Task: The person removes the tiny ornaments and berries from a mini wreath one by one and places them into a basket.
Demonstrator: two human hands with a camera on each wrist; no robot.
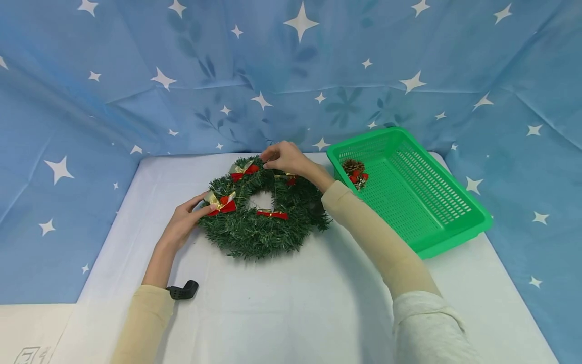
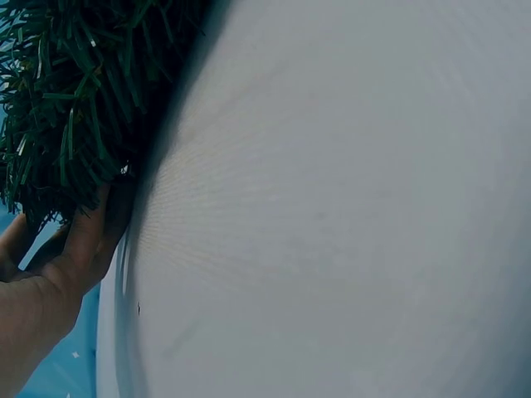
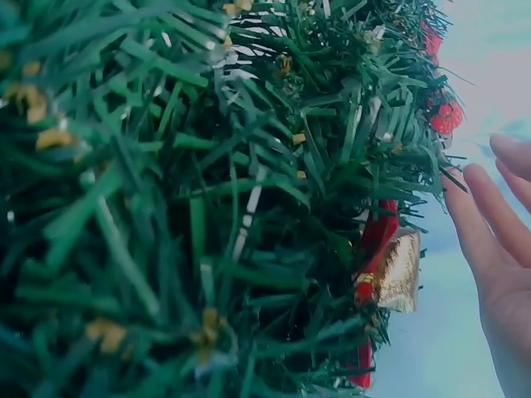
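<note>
Both hands were at the wreath (image 1: pixel 265 210), which lay flat on the white table (image 1: pixel 291 303), near its far edge and just left of the green basket (image 1: pixel 409 192). The left hand (image 1: pixel 184 222) rested against the wreath's left rim, fingers lightly curled at the red-and-gold bow (image 1: pixel 221 203) there; the left wrist view showed the fingers (image 2: pixel 79 240) tucked against the needles at the outer edge, steadying more than gripping. The right hand (image 1: pixel 284 157) reached over the far rim beside another red bow (image 1: pixel 244 171), fingertips drawn together as if pinching at something small, though what, if anything, sat between them could not be made out. In the right wrist view its fingers (image 3: pixel 489 224) looked fairly straight and stood just off the foliage, near a gold-edged bow (image 3: pixel 390 269).

The wreath seemed light and springy: artificial needles on what was probably a wire ring, soft to the touch but stiff enough in the hoop to keep its shape. Its needles would give under the fingers, so the firmest hold would likely be on the ring itself, from opposite sides, not on the bows, which looked liable to pull loose or crush. A third bow (image 1: pixel 272 215) sat on the inner rim nearest the person.

A pine cone ornament with red berries (image 1: pixel 356 173) lay in the basket's near-left corner. A small black object (image 1: pixel 183 290) rested on the table by the left forearm.
</note>
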